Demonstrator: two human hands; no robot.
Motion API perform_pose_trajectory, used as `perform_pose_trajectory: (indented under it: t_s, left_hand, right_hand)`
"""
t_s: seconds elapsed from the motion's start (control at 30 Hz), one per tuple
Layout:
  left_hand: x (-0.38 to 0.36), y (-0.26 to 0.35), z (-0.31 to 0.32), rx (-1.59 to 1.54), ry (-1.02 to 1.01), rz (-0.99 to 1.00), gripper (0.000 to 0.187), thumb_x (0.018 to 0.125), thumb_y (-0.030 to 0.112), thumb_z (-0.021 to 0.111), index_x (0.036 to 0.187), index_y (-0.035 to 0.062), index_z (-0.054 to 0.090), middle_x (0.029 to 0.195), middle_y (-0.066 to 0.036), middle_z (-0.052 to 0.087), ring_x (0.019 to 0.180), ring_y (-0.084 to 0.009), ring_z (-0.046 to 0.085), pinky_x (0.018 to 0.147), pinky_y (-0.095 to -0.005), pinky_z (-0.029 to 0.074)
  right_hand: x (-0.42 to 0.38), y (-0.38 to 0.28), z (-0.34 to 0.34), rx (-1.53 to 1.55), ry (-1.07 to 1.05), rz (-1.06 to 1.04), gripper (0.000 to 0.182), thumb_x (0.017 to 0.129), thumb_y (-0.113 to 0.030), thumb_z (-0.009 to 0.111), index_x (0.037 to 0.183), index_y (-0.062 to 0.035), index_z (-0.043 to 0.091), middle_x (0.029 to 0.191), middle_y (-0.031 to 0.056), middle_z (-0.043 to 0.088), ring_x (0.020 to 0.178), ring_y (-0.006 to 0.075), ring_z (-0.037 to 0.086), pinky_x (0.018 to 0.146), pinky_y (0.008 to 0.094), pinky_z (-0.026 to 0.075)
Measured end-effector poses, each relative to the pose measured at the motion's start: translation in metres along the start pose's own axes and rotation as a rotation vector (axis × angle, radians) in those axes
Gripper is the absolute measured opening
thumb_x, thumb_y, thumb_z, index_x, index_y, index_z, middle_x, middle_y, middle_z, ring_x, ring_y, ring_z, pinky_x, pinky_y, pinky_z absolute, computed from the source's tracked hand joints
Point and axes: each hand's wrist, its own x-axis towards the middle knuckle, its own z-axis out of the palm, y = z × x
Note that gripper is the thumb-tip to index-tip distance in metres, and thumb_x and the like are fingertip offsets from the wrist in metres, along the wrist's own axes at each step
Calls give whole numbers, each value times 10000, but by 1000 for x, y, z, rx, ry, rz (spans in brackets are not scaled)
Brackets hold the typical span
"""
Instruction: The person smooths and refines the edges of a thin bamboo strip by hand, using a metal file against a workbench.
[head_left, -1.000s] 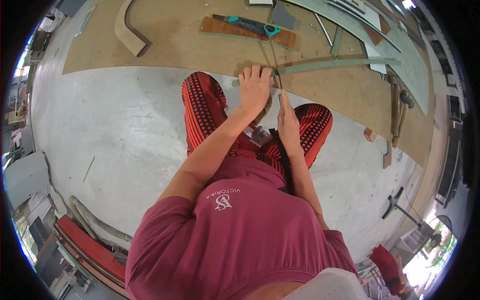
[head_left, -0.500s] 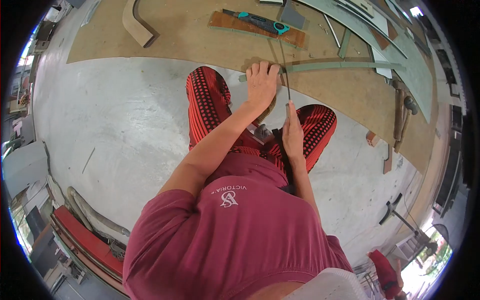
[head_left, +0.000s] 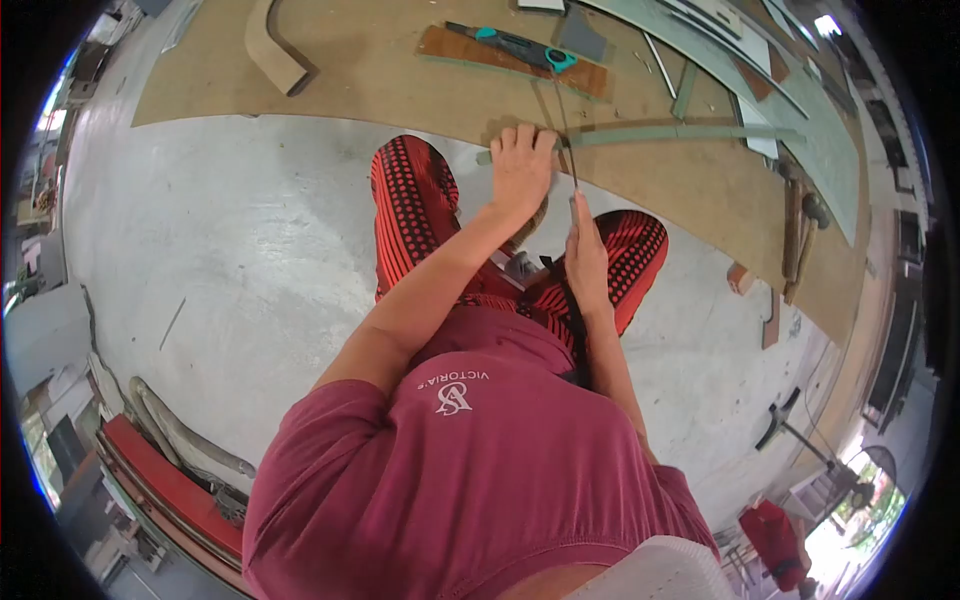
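Strip (head_left: 640, 133): near-left end hidden under the left hand (head_left: 522, 172).
Blade (head_left: 565, 120): too thin to identify; lower end hidden in the right hand (head_left: 585, 255).
Far boards (head_left: 700, 40): cut off by the top edge.
Right-side tools (head_left: 800, 230): too small to tell.

matt brown board (head_left: 400, 80) of pressed wood lies on a smooth grey concrete floor (head_left: 230, 260). the strip (head_left: 680, 133) looks like pale green laminate, dull. the saw (head_left: 515, 45) has a teal plastic handle. trousers (head_left: 410, 215) are red patterned cloth.
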Motion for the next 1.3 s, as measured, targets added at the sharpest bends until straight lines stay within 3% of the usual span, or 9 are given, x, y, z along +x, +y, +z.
perform_pose_trajectory:
  t_s: [0.07, 0.2, 0.3, 0.47, 0.67, 0.97, 1.17, 1.3]
  left_hand:
    - [1, 0, -1, 7, 27, 5, 321, 757, 122, 680, 1066, 119, 594, 1006, -100, 516, 944, -318, 488, 802, -440, 368]
    - [-1, -2, 2, -20, 44, 18, 327, 754, 112, 683, 1065, 113, 584, 1006, -102, 513, 943, -318, 486, 798, -438, 364]
    - [-2, -2, 1, -35, 49, 33, 334, 756, 114, 686, 1070, 114, 575, 1007, -102, 511, 943, -318, 485, 795, -438, 363]
    - [0, 0, -3, -48, 78, 36, 338, 756, 121, 692, 1072, 109, 573, 1016, -101, 510, 943, -315, 485, 790, -435, 362]
    - [-1, -1, 1, -47, 59, 22, 345, 743, 129, 706, 1061, 99, 575, 1016, -94, 509, 945, -309, 485, 784, -434, 362]
    - [1, -1, -1, 0, 54, 11, 336, 744, 140, 706, 1052, 99, 577, 1005, -93, 507, 944, -307, 485, 790, -433, 363]
    - [-1, -1, -1, -21, 46, 18, 339, 743, 137, 706, 1053, 93, 577, 1027, -101, 514, 946, -312, 486, 801, -434, 365]
    - [-2, 1, 0, -25, 40, 16, 338, 741, 131, 707, 1051, 92, 577, 1023, -98, 516, 944, -313, 490, 805, -435, 367]
  right_hand:
    - [-24, 7, -4, -53, -65, 123, 531, 936, -32, 426, 1449, -136, 337, 1115, 234, 578, 967, 423, 580, 806, 471, 490]
    - [-54, 7, -15, -2, -9, 13, 500, 957, -55, 399, 1447, -136, 345, 1282, 207, 532, 1079, 410, 559, 868, 454, 477]
    - [-36, 9, -7, 15, -95, 188, 506, 953, -46, 407, 1447, -134, 342, 1265, 226, 532, 1077, 422, 554, 864, 461, 471]
    - [3, -6, -1, 46, 4, 37, 505, 952, -37, 411, 1444, -127, 340, 1230, 262, 536, 1063, 432, 554, 851, 476, 465]
    - [-55, 14, -12, -19, -67, 117, 480, 977, -91, 378, 1452, -143, 338, 1187, 249, 556, 1032, 407, 579, 850, 456, 484]
    - [5, -1, -1, 29, -3, 22, 540, 937, -31, 435, 1454, -139, 322, 1084, 248, 572, 959, 434, 573, 783, 481, 474]
    - [-49, 18, -7, -24, 14, 3, 513, 949, -44, 415, 1448, -135, 334, 1087, 241, 575, 956, 426, 584, 788, 466, 492]
    - [-45, 8, -12, -39, -77, 108, 503, 950, -48, 414, 1442, -124, 342, 1112, 250, 570, 983, 421, 584, 792, 474, 493]
